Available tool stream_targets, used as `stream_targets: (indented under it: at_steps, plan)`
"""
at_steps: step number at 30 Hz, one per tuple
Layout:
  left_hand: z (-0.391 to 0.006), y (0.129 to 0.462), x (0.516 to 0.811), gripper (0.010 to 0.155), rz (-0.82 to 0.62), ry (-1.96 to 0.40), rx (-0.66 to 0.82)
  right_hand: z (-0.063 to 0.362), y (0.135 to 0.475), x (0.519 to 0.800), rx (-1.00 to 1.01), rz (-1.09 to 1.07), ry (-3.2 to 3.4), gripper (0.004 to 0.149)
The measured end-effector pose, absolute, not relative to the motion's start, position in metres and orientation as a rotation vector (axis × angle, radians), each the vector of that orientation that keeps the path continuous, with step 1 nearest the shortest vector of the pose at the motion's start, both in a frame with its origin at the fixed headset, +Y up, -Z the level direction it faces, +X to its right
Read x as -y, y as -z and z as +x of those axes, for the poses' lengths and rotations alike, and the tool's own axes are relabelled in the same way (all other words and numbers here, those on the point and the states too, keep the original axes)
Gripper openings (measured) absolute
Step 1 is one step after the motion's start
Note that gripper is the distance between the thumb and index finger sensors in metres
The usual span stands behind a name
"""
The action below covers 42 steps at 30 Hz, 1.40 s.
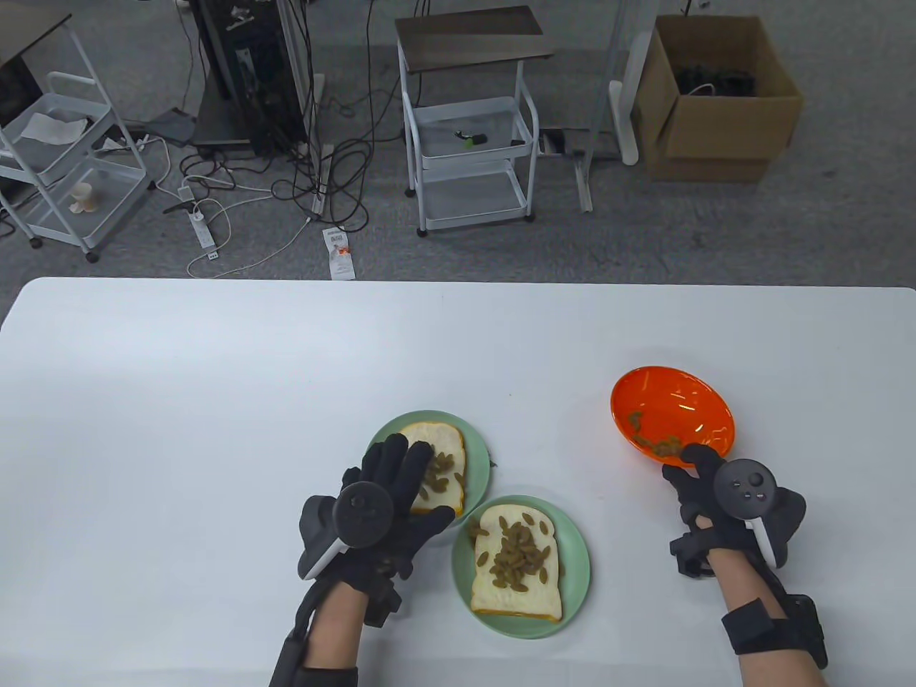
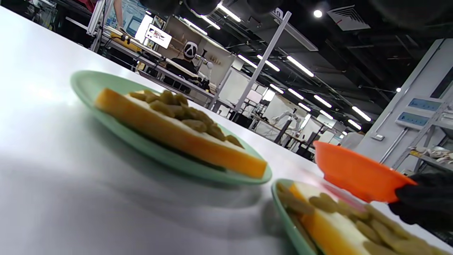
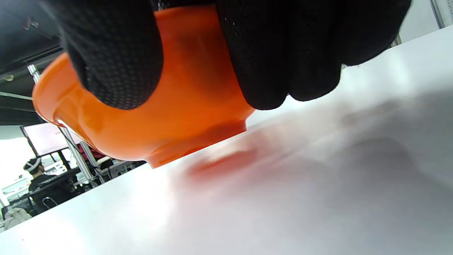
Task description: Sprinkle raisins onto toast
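Though glove-covered — far toast half-hidden

Grey carpet, white trolleys, cardboard box, tangled cables

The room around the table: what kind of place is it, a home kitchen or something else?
Probably a lab or workshop, not a kitchen. Behind the table lie loose cables and a power strip on grey carpet, beside white carts and a cardboard box. The left wrist view shows workbenches and a robot arm.
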<state>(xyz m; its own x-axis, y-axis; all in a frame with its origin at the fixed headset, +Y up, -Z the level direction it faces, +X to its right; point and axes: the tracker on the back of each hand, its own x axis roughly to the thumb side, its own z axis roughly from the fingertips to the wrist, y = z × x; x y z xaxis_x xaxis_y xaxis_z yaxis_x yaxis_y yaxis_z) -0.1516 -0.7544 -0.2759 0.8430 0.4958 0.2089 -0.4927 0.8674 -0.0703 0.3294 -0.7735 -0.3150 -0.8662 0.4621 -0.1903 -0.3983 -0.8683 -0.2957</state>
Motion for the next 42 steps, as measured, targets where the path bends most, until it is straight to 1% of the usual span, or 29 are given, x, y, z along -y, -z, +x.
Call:
stream_targets:
  at_steps: [4,5,6,8,12,15,17,18,19,20,21,22,24,25,26,29,30,31,37,42]
  plan:
    - [-0.151,0.276,0.754,0.090,-0.023,-0.518,0.239,0.331,0.317,0.778,0.264,-0.343,-2.644,0.065]
    - [-0.151,0.276,0.755,0.090,-0.022,-0.524,0.244,0.330,0.317,0.779,0.211,-0.339,-2.649,0.067]
    - [-0.151,0.277,0.755,0.090,-0.029,-0.531,0.249,0.330,0.318,0.780,0.148,-0.331,-2.650,0.070]
    - [-0.150,0.277,0.756,0.090,-0.041,-0.537,0.257,0.329,0.320,0.784,-0.100,-0.330,-2.619,0.078]
    - [-0.150,0.277,0.755,0.090,-0.046,-0.535,0.261,0.327,0.318,0.778,-0.149,-0.309,-2.620,0.086]
    - [-0.150,0.278,0.755,0.090,-0.049,-0.545,0.264,0.322,0.309,0.760,-0.230,-0.324,-2.644,0.090]
    - [-0.150,0.278,0.755,0.090,-0.051,-0.548,0.266,0.313,0.298,0.741,-0.175,-0.296,-2.694,0.089]
    - [-0.149,0.278,0.755,0.089,-0.052,-0.550,0.271,0.307,0.291,0.730,-0.095,-0.273,-2.738,0.088]
    - [-0.149,0.278,0.755,0.089,-0.055,-0.550,0.276,0.299,0.283,0.719,0.068,-0.224,-2.772,0.086]
    - [-0.148,0.278,0.756,0.090,-0.059,-0.550,0.281,0.293,0.279,0.713,0.189,-0.184,-2.779,0.084]
    - [-0.147,0.278,0.756,0.090,-0.061,-0.549,0.288,0.284,0.273,0.707,0.372,-0.067,-2.759,0.083]
    - [-0.147,0.278,0.755,0.090,-0.062,-0.549,0.291,0.274,0.270,0.705,0.512,0.164,-2.682,0.082]
    - [-0.146,0.277,0.755,0.090,-0.059,-0.549,0.297,0.258,0.268,0.709,0.599,0.468,-2.492,0.083]
    - [-0.145,0.277,0.755,0.090,-0.061,-0.547,0.299,0.253,0.268,0.712,0.552,0.543,-2.434,0.084]
    - [-0.144,0.277,0.756,0.090,-0.064,-0.544,0.302,0.245,0.268,0.720,0.455,0.616,-2.365,0.085]
    - [-0.144,0.277,0.756,0.090,-0.067,-0.537,0.302,0.232,0.270,0.736,0.283,0.736,-2.347,0.089]
    - [-0.144,0.277,0.756,0.090,-0.066,-0.534,0.300,0.229,0.270,0.739,0.269,0.761,-2.357,0.090]
    - [-0.144,0.277,0.756,0.090,-0.066,-0.533,0.299,0.225,0.271,0.743,0.210,0.800,-2.397,0.092]
    - [-0.144,0.277,0.756,0.090,-0.073,-0.527,0.299,0.216,0.272,0.751,0.098,0.842,-2.398,0.094]
    - [-0.143,0.278,0.756,0.090,-0.079,-0.520,0.299,0.216,0.272,0.752,0.106,0.841,-2.388,0.094]
